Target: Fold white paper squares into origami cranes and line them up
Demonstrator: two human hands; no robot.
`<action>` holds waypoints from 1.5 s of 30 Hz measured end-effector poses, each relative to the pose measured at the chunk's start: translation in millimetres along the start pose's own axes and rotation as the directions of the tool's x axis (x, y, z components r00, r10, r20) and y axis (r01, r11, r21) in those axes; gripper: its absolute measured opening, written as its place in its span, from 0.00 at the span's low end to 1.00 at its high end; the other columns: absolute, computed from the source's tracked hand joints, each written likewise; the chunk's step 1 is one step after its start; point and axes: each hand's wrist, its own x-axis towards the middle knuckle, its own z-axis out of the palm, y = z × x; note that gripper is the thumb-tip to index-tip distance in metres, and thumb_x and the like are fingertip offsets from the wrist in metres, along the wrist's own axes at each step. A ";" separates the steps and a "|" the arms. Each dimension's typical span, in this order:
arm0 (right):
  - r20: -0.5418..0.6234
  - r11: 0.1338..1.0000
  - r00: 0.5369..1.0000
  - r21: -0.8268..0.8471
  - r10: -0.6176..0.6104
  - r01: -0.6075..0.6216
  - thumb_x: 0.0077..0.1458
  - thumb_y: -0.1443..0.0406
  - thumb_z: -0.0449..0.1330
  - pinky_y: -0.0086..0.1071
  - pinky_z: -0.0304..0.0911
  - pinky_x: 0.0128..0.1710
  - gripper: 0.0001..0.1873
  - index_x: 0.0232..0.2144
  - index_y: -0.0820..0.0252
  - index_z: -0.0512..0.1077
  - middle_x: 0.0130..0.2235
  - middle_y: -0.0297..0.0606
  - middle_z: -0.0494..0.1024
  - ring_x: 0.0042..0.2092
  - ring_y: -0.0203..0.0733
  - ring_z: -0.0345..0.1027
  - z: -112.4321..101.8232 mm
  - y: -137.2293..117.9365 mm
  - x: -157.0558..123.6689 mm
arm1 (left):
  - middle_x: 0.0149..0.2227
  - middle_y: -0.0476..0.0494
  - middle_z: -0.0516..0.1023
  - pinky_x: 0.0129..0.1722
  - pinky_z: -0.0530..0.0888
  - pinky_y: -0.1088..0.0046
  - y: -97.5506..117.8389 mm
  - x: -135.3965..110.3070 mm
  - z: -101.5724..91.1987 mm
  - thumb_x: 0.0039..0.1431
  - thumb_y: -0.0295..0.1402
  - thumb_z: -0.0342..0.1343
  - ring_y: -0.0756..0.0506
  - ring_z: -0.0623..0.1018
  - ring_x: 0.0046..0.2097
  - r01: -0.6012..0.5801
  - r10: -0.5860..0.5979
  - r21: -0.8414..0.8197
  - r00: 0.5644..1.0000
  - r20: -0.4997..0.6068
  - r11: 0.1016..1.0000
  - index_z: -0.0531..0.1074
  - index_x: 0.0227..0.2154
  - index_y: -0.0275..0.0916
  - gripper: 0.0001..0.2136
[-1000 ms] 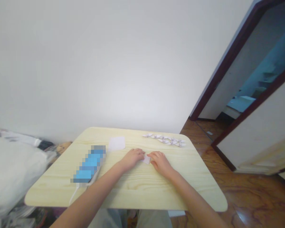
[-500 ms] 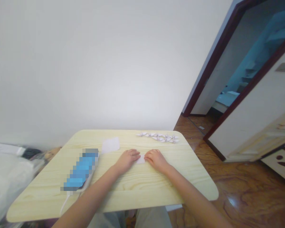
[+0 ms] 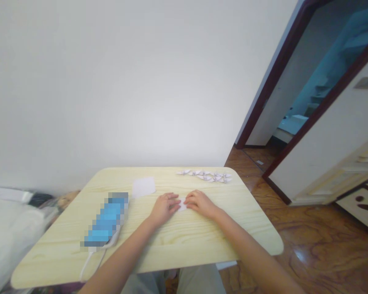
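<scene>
Left hand (image 3: pixel 164 208) and right hand (image 3: pixel 200 204) curl narrowly together, fingertips pressing a small paper (image 3: pixel 182 204) against the table (image 3: pixel 61 261) (steadying it), paper birds (image 3: pixel 204 176) at twelve o'clock.

The paper (image 3: pixel 182 205) I'm working on is a small white piece, much of it hidden under my fingers. It lies flat on the table (image 3: pixel 184 241), between my left hand (image 3: pixel 164 208) and my right hand (image 3: pixel 200 204), and both hands touch it from either side. Only a pale sliver shows, too little for me to make out its folds or exact shape.
</scene>
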 end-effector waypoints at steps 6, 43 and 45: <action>0.030 0.998 0.999 -0.055 -0.027 0.028 0.53 0.72 0.53 0.32 0.56 0.43 0.13 0.39 0.56 0.71 0.39 0.37 0.72 0.43 0.38 0.62 -7.2 -0.3 0.9 | 0.44 0.45 0.74 0.46 0.67 0.65 4.1 -1.0 -2.6 0.52 0.36 0.53 0.45 0.72 0.45 0.017 -0.016 -0.040 1.000 0.005 0.999 0.76 0.33 0.45 0.08; -0.161 0.976 0.964 -0.022 0.210 -0.216 0.54 0.64 0.53 0.32 0.54 0.39 0.08 0.28 0.59 0.70 0.33 0.36 0.71 0.38 0.37 0.63 22.1 -11.4 -0.2 | 0.47 0.45 0.71 0.47 0.63 0.61 9.7 -2.9 -1.2 0.56 0.37 0.48 0.44 0.69 0.49 0.029 -0.031 0.038 0.999 0.041 0.999 0.72 0.41 0.49 0.11; -0.187 0.965 0.949 -0.016 0.253 -0.261 0.53 0.64 0.55 0.31 0.54 0.39 0.07 0.26 0.59 0.70 0.32 0.35 0.72 0.37 0.37 0.63 23.9 -11.9 -0.3 | 0.47 0.44 0.71 0.47 0.63 0.60 9.8 -3.1 -1.2 0.56 0.37 0.47 0.44 0.69 0.49 0.032 -0.033 0.042 0.999 0.040 0.999 0.72 0.40 0.49 0.12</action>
